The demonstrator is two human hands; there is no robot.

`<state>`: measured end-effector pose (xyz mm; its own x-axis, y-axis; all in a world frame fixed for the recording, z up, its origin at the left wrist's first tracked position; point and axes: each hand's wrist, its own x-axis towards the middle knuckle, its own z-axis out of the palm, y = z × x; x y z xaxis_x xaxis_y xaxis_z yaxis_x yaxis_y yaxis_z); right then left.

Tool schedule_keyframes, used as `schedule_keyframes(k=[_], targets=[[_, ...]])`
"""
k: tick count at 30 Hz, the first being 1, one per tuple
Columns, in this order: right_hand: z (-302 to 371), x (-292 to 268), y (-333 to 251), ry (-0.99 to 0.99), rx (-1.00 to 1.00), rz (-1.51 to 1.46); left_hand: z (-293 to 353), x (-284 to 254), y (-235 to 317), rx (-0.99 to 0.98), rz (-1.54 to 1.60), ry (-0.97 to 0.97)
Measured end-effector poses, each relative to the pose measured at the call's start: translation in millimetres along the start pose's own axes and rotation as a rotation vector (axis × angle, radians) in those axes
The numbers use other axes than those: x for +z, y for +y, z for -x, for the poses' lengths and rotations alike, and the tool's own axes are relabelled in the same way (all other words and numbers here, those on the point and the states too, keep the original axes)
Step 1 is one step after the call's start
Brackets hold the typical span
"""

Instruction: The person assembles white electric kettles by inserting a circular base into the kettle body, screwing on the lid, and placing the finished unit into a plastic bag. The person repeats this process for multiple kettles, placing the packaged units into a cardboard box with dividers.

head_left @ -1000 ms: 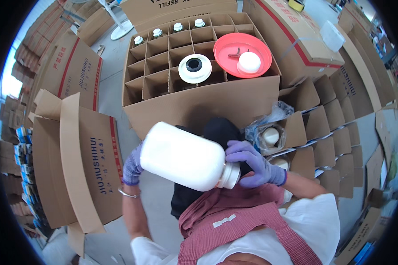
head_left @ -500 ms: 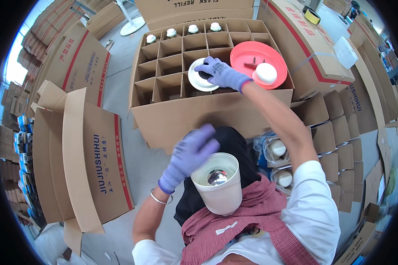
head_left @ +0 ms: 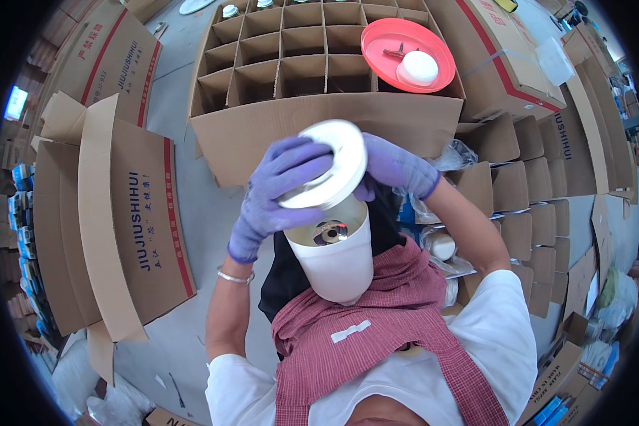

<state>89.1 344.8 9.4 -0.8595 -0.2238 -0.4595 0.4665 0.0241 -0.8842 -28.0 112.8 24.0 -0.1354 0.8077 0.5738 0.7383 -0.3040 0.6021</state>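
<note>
A white round ring-shaped lid [head_left: 322, 186] with a hole in its middle is held tilted above a white tapered container [head_left: 337, 266]. My left hand [head_left: 280, 188], in a purple glove, grips its left side. My right hand [head_left: 397, 165], gloved alike, has hold of its right edge, with the fingers partly hidden behind it. The container stands in my lap against the red checked apron [head_left: 397, 284]. Through its open mouth a shiny mirror-like round piece [head_left: 329, 232] shows inside.
Ahead stands a divided carton [head_left: 319, 117] with several white-capped bottles at its far side. A red tray [head_left: 378, 58] on its right corner holds a white round cap [head_left: 418, 68] and small dark pieces. An open carton [head_left: 153, 234] is at the left, cardboard dividers [head_left: 532, 213] at the right.
My right hand has brought the white ring-shaped lid from the divided carton to above the container. My left hand has moved up and taken hold of it too. The view has tilted down.
</note>
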Motion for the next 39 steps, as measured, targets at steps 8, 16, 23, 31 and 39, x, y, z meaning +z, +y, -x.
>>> schedule_keyframes(k=[8, 16, 23, 31, 39], targets=[[22.3, 53.4, 11.4, 0.509, -0.453, 0.293, 43.0, 19.6, 16.2, -0.098, 0.252, -0.259], [-12.5, 73.4, 52.2, 0.212, -1.09, 0.893, 56.0, 32.2, 61.1, -0.239, -0.064, -0.387], [56.5, 72.6, 27.2, 0.103, -0.548, 0.564, 76.2, 61.9, 60.7, -0.498, 0.591, 0.217], [182.2, 92.1, 32.3, 0.358, 0.299, 0.899, 126.9, 119.8, 67.5, -1.261, 1.155, 0.144], [132.2, 104.9, 66.1, 0.478, -0.763, 0.575, 75.9, 79.9, 90.5, -1.105, 0.717, 0.054]])
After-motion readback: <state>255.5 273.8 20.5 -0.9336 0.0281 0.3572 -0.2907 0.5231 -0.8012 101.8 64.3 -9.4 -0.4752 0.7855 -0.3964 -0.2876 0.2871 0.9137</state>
